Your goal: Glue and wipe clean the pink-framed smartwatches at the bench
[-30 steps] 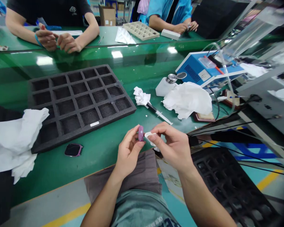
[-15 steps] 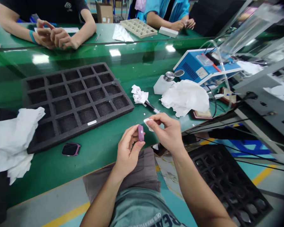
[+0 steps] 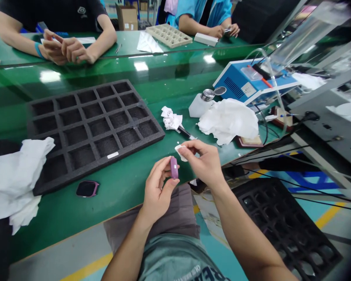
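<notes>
My left hand (image 3: 158, 186) pinches a purple smartwatch case (image 3: 174, 168) between thumb and fingers, its narrow side turned to me. Just right of it, my right hand (image 3: 204, 160) is closed on a small folded white wipe (image 3: 180, 152). A gap separates the wipe from the case. Another smartwatch (image 3: 87, 189), with a dark screen and purple frame, lies on the green table left of my left hand. Behind the hands rest a black-handled tool (image 3: 186, 132) with crumpled white paper (image 3: 171, 118) at one end.
A black foam tray (image 3: 112, 147) with bare compartments lies at left, near white cloths (image 3: 16, 175). A dispenser bottle (image 3: 199, 105), white cloth (image 3: 229, 119) and blue machine (image 3: 242, 80) stand at right. Another tray (image 3: 289, 226) sits low at right. Two people work across the table.
My right hand with the wipe has shifted slightly left, towards the purple case. My left hand keeps its hold on the case, which is turned slightly. The view has tilted a little.
</notes>
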The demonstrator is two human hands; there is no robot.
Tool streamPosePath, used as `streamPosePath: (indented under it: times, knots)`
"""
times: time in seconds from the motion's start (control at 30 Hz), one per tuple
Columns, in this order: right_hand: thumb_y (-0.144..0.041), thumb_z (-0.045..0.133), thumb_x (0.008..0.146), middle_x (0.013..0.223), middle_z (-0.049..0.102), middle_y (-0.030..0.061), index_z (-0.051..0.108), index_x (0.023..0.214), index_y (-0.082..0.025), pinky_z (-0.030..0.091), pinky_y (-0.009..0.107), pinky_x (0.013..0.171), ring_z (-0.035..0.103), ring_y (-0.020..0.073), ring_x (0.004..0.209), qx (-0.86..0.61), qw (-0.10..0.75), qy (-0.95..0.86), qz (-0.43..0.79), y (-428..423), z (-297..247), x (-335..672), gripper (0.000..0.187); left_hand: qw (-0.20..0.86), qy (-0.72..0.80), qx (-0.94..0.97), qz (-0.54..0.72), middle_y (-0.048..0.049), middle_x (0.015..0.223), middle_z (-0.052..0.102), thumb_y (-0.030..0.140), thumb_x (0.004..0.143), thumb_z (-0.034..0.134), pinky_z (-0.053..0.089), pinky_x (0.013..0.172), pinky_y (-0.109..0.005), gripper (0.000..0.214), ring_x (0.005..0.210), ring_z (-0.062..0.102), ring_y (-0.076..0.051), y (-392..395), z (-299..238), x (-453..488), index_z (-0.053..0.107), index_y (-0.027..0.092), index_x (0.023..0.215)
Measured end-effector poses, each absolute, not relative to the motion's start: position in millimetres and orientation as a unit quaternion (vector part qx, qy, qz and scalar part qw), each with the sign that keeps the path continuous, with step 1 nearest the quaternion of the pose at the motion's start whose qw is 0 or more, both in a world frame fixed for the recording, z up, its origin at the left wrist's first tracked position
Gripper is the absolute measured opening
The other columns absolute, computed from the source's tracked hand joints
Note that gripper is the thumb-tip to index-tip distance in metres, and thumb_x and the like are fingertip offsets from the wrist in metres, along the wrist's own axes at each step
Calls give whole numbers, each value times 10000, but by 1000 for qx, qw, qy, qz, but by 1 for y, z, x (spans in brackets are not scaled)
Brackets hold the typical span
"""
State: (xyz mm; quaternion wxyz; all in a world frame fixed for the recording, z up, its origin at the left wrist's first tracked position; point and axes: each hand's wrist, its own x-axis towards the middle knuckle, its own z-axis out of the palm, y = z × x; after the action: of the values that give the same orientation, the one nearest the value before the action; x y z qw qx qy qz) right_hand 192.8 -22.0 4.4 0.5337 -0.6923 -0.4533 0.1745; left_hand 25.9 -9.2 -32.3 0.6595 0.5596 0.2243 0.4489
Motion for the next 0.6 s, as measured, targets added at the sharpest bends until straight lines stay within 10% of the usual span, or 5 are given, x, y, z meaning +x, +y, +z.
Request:
streamPosePath:
  times: [0.6]
  knots:
    - [-252, 712, 905, 740, 695, -4, 741, 828, -198, 449, 282, 608, 545, 127, 640, -656, 541, -482, 210, -41, 32, 169, 98, 624, 224, 591, 459, -118, 1292, 700, 326, 919, 750, 619, 920, -319, 454, 1068, 723, -222, -5, -32, 26, 692, 249, 1363]
